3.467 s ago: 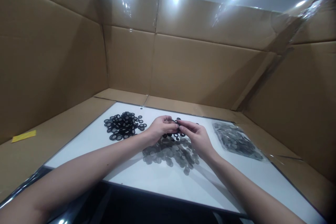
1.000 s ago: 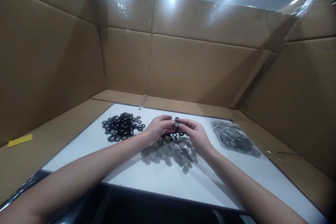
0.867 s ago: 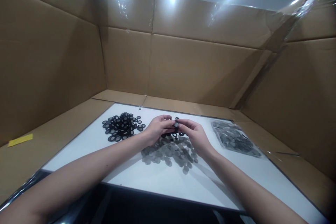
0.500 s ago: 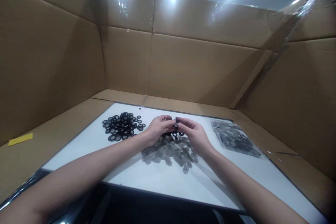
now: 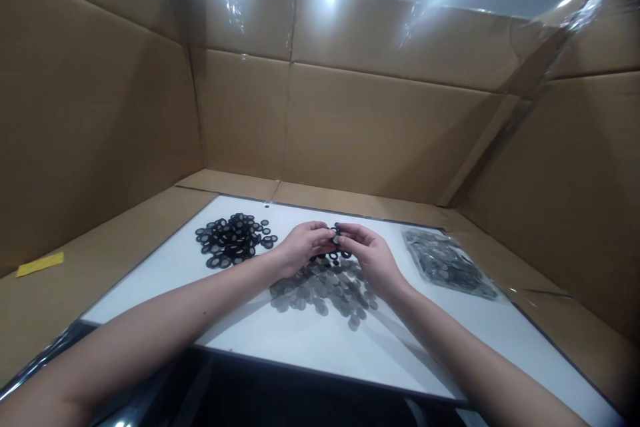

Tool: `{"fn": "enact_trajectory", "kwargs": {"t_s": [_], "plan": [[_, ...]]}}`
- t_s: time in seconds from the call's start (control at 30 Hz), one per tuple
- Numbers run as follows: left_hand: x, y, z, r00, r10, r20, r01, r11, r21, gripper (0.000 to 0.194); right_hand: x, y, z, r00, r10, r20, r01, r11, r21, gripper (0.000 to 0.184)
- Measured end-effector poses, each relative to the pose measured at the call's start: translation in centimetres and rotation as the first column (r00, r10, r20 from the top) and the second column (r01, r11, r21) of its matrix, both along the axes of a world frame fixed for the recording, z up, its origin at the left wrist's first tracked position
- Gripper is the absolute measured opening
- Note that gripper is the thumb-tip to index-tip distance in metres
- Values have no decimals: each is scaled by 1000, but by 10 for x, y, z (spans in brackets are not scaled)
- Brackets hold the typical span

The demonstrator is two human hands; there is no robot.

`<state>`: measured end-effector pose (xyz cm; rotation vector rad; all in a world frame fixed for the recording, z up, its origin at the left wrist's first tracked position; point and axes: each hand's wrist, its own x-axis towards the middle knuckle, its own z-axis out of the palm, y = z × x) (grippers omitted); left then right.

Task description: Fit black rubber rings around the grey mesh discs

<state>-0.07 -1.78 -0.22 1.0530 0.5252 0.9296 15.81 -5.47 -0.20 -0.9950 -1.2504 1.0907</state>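
Pinched a small black ring (image 5: 336, 236) between left hand (image 5: 305, 245) and right hand (image 5: 370, 256), just above grey discs (image 5: 320, 297). Needed slow, steady fingertips (image 5: 344, 229)

No text, label, brand, number or sign can be read anywhere in this view. The yellow paper strip (image 5: 39, 264) lying on the cardboard at the left shows no legible marking at this size. The clear plastic bag (image 5: 445, 264) at the right shows no readable print, and neither do the cardboard walls (image 5: 390, 133) or the tape across them. The black rings (image 5: 230, 241) are too small to show any marks.
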Motion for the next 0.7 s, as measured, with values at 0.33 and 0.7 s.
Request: {"fn": "enact_trajectory", "kwargs": {"t_s": [0.33,0.7], "plan": [[1,4,-4,981,148,-122,-107,951,289,34,1,0,4,999,-43,19,44,997,-65,33],[0,13,-12,978,125,-166,-75,957,279,35,3,2,0,1000,-8,18,10,993,-121,30]]}}
